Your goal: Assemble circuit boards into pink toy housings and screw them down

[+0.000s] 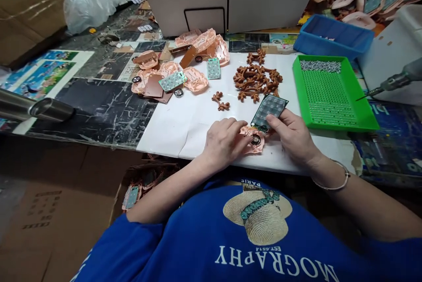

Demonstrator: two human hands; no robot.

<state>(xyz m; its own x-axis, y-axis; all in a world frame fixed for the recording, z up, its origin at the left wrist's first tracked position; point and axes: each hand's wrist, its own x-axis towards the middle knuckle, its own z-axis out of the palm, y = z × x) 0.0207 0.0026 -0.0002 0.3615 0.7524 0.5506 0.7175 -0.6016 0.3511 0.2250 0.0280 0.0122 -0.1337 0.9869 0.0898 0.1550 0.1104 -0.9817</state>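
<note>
Two hands, bare, at work over the near edge of the counter (102, 110), as I log them from my remote seat.

Right hand (294, 135): thumb flat on the face of a circuit board (269, 111), fingers behind, pinching it by its near right corner; board tilted, above and just beyond the shell.

Left hand (224, 140): thumb and fingers bent in at the left side of a pink shell (260, 148); whether they pinch rim or wire, I cannot quite tell, the fingertips being partly hidden.

One round black part (256, 140), seated in the shell; thin dark wires near it.

One heap of brown bone-shaped pieces (257, 81), beyond the board; one loose piece (220, 101) to its left.

One green tray (336, 126), to the right, silvery screws (321, 66) along its far end; one screwdriver (395, 81), tip toward the tray.

Handling notes, my judgement: grip the board by its edges, off the components; steady the shell against the white sheet (174, 126); leave the wires slack and clear of the rim; tilt the board gently, lest a joint pull loose.
</note>
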